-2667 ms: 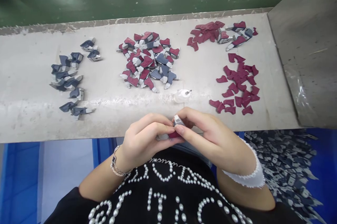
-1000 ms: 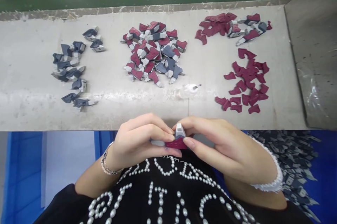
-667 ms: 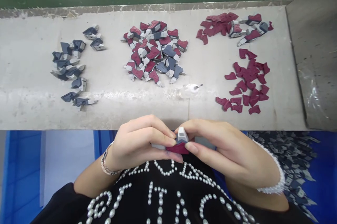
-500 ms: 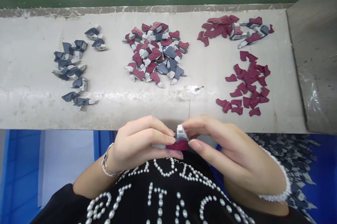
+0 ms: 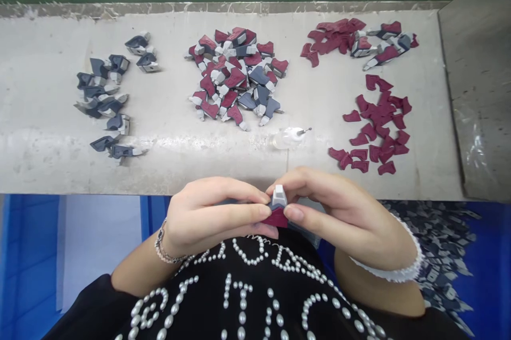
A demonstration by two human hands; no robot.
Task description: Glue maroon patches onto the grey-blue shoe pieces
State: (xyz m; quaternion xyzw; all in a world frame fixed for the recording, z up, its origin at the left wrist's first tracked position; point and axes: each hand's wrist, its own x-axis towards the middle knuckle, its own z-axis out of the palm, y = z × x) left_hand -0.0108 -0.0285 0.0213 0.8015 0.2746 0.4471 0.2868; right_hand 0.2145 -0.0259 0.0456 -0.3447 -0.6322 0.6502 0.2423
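Between both hands, just in front of my chest, is a small plastic part point(image 5: 277, 217) with a white tip, a grey-blue middle and a maroon face. My left hand point(image 5: 217, 207) pinches it from the left, fingers and thumb pressed together on it. From the right, the thumb and fingertips of my right hand point(image 5: 331, 209) grip the same part near its white end. Its underside and left end are hidden by my fingers. On the bench ahead lies a small clear bottle point(image 5: 285, 139) with a thin metal tip pointing right.
A heap of maroon, white and grey-blue parts point(image 5: 235, 79) lies mid-bench. Loose maroon pieces point(image 5: 383, 114) spread at right; grey-blue and white parts point(image 5: 106, 100) lie left. A metal wall point(image 5: 479, 84) bounds the right. Below the bench are a blue bin point(image 5: 32, 265) and a heap of parts point(image 5: 435, 255).
My right hand has closed in to the left, and its thumb now presses on the part. The part has shifted slightly right and turned more upright.
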